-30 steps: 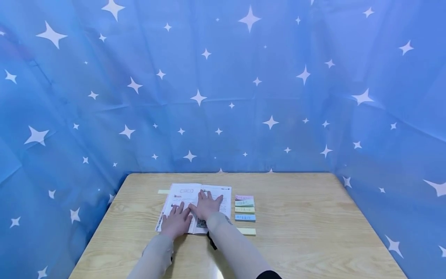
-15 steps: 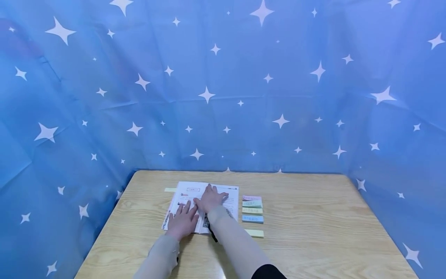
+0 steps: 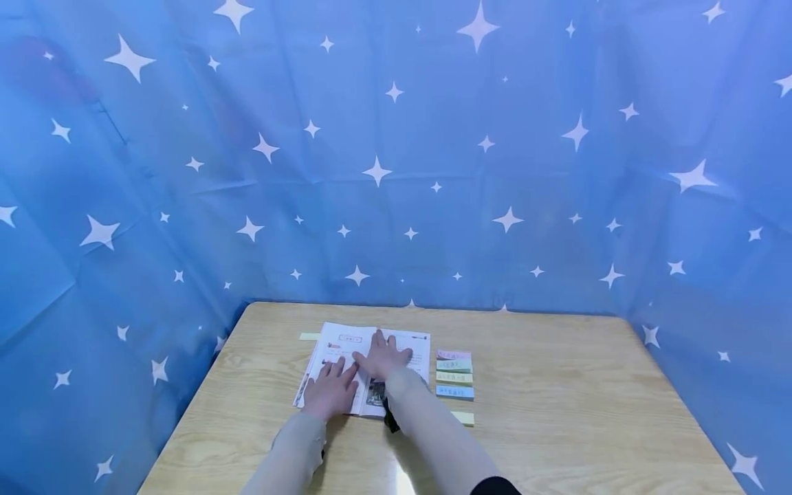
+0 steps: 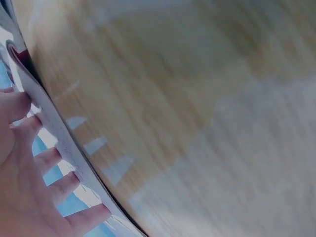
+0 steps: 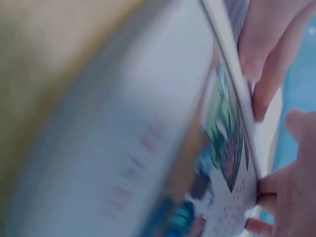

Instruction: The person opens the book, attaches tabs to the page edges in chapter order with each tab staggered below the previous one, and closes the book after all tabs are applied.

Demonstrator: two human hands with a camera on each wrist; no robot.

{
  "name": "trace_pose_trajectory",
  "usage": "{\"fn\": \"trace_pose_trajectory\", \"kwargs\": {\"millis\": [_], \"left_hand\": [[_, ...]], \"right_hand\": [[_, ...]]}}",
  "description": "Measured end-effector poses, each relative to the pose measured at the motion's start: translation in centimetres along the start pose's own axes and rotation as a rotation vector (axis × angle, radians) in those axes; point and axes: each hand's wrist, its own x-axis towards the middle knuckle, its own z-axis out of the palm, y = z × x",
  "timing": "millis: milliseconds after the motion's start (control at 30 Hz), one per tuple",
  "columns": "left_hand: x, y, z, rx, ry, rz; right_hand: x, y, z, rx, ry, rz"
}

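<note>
An open book (image 3: 419,349) lies on the table with printed text on both pages. My left hand (image 3: 331,393) rests on the lower left page, its fingers spread and pointing away from me. Just beyond it, my right hand (image 3: 383,359) presses near the centre fold and the right page, fingers also extended. In the left wrist view, the left hand (image 4: 29,182) shows spread fingertips against the page edges. A blurred page with a colourful drawing (image 5: 224,128) fills much of the right wrist view, with fingers at its edge. Part of the text is hidden under both hands.
Right of the book are pink (image 3: 454,355), green (image 3: 454,366), yellow (image 3: 454,378) and blue (image 3: 454,392) paper strips with handwriting. A further pale yellow strip (image 3: 463,419) lies nearer me, partly behind my right arm. Another pale strip (image 3: 309,337) shows beside the book's left edge.
The head view has turned slightly, so the book, table and strips appear further right. Both hands stay on the pages in nearly the same places relative to the book.
</note>
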Motion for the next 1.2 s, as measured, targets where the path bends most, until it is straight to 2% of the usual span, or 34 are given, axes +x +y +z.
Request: {"fn": "trace_pose_trajectory", "kwargs": {"millis": [167,400,600,767,933,1133,1200], "left_hand": [[-0.1,-0.4,0.2,0.041,0.010,0.014],[-0.3,-1.0,-0.1,0.018,-0.002,0.011],[-0.4,-1.1,-0.9,0.014,0.003,0.031],[-0.7,-1.2,-0.9,0.014,-0.001,0.029],[-0.9,-1.1,-0.6,-0.023,-0.021,0.004],[-0.9,-0.4,-0.4,-0.016,-0.041,0.001],[-1.0,0.0,-0.4,-0.040,-0.051,0.002]], "right_hand": [[-2.5,0.1,0.0,0.042,-0.056,-0.047],[-5.0,0.2,0.4,-0.061,-0.103,-0.156],[-7.6,0.0,0.6,-0.068,-0.139,-0.207],[-9.7,-0.2,1.2,-0.098,-0.139,-0.246],[-11.5,-0.1,1.8,-0.079,-0.141,-0.272],[-13.0,0.5,1.7,-0.111,-0.114,-0.301],[-13.4,0.8,1.7,-0.117,-0.111,-0.299]]}}
